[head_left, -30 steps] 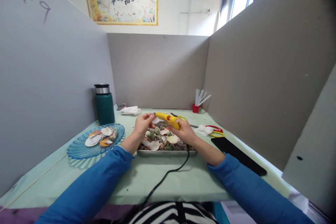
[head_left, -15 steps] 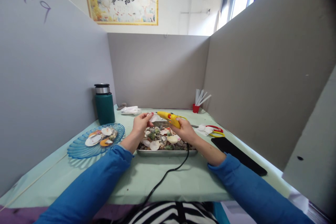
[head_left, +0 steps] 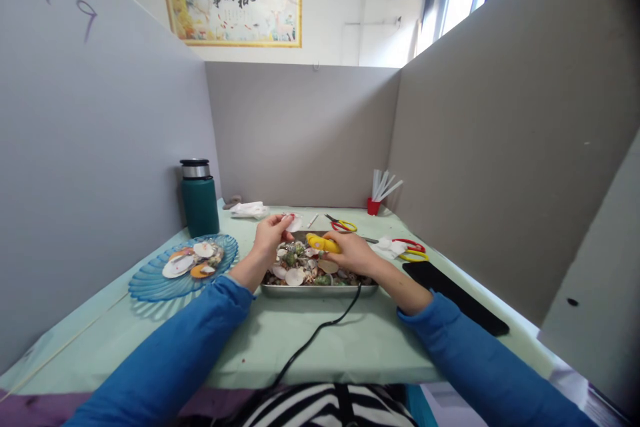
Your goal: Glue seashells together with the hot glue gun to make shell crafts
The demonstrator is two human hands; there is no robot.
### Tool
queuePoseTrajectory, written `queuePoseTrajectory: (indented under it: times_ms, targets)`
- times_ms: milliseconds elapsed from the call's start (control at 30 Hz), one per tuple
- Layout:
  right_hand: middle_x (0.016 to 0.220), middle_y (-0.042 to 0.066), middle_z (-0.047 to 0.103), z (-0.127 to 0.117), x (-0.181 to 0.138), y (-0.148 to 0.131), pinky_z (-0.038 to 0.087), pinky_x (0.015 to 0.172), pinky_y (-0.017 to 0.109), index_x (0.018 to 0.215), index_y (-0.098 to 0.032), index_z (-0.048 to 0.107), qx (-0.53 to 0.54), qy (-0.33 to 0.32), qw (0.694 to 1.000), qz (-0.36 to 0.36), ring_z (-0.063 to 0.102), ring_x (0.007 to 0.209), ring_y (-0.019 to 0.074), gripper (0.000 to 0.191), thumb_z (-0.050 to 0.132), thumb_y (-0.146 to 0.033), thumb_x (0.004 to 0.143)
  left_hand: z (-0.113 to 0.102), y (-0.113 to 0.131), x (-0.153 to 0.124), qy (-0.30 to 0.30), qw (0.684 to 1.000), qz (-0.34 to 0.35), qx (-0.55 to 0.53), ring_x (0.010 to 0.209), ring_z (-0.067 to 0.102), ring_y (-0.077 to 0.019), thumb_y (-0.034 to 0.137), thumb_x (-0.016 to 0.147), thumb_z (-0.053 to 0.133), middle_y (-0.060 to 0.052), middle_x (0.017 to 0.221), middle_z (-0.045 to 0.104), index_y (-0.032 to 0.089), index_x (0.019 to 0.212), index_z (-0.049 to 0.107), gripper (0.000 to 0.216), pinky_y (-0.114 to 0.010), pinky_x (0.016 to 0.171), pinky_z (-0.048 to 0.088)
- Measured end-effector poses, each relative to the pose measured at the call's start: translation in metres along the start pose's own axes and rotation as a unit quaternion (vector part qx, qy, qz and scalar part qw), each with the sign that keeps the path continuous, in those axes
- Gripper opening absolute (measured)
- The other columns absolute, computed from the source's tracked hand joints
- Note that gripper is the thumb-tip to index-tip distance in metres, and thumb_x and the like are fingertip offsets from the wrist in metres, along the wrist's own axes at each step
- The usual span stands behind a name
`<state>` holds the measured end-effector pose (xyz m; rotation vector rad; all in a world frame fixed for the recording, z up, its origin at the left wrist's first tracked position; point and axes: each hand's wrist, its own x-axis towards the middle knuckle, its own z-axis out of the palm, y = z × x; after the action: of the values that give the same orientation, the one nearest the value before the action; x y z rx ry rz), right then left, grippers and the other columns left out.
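Observation:
Between the fingertips of my left hand [head_left: 271,237] is a thin whitish shell [head_left: 295,221], held above the back left of a metal tray [head_left: 320,291]. My right hand [head_left: 356,255] is closed around a yellow glue gun [head_left: 323,243], which sits low over the tray and points left. Its black cord [head_left: 320,328] runs from under my right hand toward the table's front edge. Shells of many kinds and small green pieces [head_left: 295,277] fill the tray. My right fingers hide part of the glue gun.
At left, a blue glass plate [head_left: 150,280] bears several shells, with a green bottle [head_left: 200,203] behind it. Two pairs of scissors [head_left: 345,225], white tissue [head_left: 390,248], a red cup [head_left: 373,207] of glue sticks and a black slab [head_left: 455,297] lie toward the right. Grey partitions [head_left: 305,133] enclose the table.
My right hand has lowered the glue gun toward the tray and turned it, uncovering the scissors and a small white stick behind. My left hand with the shell has barely moved.

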<state>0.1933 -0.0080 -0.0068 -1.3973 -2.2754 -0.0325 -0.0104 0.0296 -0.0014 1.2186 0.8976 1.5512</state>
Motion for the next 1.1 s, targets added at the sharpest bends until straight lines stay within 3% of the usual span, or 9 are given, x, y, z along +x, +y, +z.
queuePoseTrajectory:
  times_ms: [133, 233, 300, 400, 500, 633, 867, 1100]
  targets:
    - [0.091, 0.006, 0.069, -0.002, -0.001, 0.001, 0.036, 0.061, 0.024, 0.114, -0.023, 0.061, -0.028, -0.069, 0.997, -0.016, 0.062, 0.079, 0.0213, 0.048, 0.063, -0.048, 0.073, 0.002, 0.002, -0.003, -0.045, 0.999, 0.008, 0.009, 0.036, 0.050, -0.0061, 0.039, 0.059, 0.074, 0.005, 0.052, 0.055, 0.013, 0.076, 0.056, 0.036, -0.017, 0.040, 0.041]
    - [0.091, 0.007, 0.069, -0.004, 0.000, 0.007, 0.036, 0.061, 0.024, 0.111, -0.023, 0.064, -0.008, -0.082, 0.994, -0.065, 0.061, 0.080, 0.0215, 0.050, 0.063, -0.054, 0.072, 0.005, 0.004, -0.006, -0.068, 0.997, 0.020, 0.020, 0.036, 0.050, -0.0064, 0.040, 0.060, 0.074, 0.006, 0.052, 0.054, 0.014, 0.076, 0.054, 0.036, -0.018, 0.041, 0.042]
    - [0.082, 0.005, 0.069, -0.006, 0.001, 0.010, 0.034, 0.057, 0.023, 0.100, -0.022, 0.069, 0.026, -0.051, 0.995, -0.079, 0.060, 0.071, 0.0181, 0.041, 0.059, -0.054, 0.076, 0.006, 0.005, -0.009, -0.090, 0.995, 0.031, 0.030, 0.036, 0.050, -0.0064, 0.040, 0.063, 0.072, 0.006, 0.054, 0.054, 0.015, 0.078, 0.053, 0.035, -0.018, 0.041, 0.041]
    - [0.068, 0.002, 0.066, -0.010, 0.003, 0.009, 0.032, 0.053, 0.022, 0.082, -0.020, 0.071, 0.082, 0.059, 0.992, -0.069, 0.054, 0.059, 0.0132, 0.034, 0.053, -0.049, 0.083, 0.008, 0.006, -0.013, -0.153, 0.986, 0.038, 0.049, 0.039, 0.054, -0.0072, 0.042, 0.067, 0.069, 0.002, 0.063, 0.060, 0.015, 0.081, 0.054, 0.035, -0.018, 0.042, 0.042]
    - [0.067, 0.001, 0.064, -0.010, 0.004, 0.003, 0.034, 0.055, 0.022, 0.083, -0.018, 0.069, 0.166, 0.135, 0.974, -0.070, 0.052, 0.057, 0.0113, 0.032, 0.051, -0.044, 0.086, 0.011, 0.008, -0.017, -0.200, 0.977, 0.030, 0.068, 0.042, 0.056, -0.0089, 0.044, 0.068, 0.069, 0.000, 0.067, 0.063, 0.014, 0.083, 0.056, 0.036, -0.020, 0.044, 0.044]
    - [0.067, 0.001, 0.064, -0.007, 0.003, -0.005, 0.037, 0.055, 0.021, 0.081, -0.016, 0.065, 0.233, 0.151, 0.957, -0.083, 0.051, 0.057, 0.0104, 0.026, 0.052, -0.037, 0.086, 0.013, 0.010, -0.022, -0.230, 0.969, 0.015, 0.090, 0.043, 0.058, -0.0106, 0.045, 0.067, 0.069, -0.001, 0.066, 0.063, 0.014, 0.089, 0.060, 0.039, -0.022, 0.046, 0.046]
    - [0.060, -0.001, 0.059, -0.003, 0.001, -0.007, 0.035, 0.052, 0.020, 0.073, -0.016, 0.062, 0.240, 0.169, 0.953, -0.080, 0.047, 0.053, 0.0096, 0.026, 0.051, -0.036, 0.086, 0.013, 0.013, -0.025, -0.252, 0.963, 0.002, 0.091, 0.048, 0.060, -0.0120, 0.046, 0.068, 0.068, -0.003, 0.065, 0.064, 0.014, 0.090, 0.066, 0.040, -0.023, 0.051, 0.048]
    - [0.060, 0.000, 0.059, -0.004, -0.001, -0.009, 0.036, 0.054, 0.021, 0.072, -0.016, 0.061, 0.212, 0.186, 0.954, -0.099, 0.047, 0.053, 0.0103, 0.026, 0.051, -0.035, 0.086, 0.011, 0.009, -0.023, -0.241, 0.968, -0.015, 0.073, 0.048, 0.061, -0.0152, 0.056, 0.075, 0.056, -0.005, 0.052, 0.062, 0.012, 0.095, 0.065, 0.049, -0.024, 0.052, 0.049]
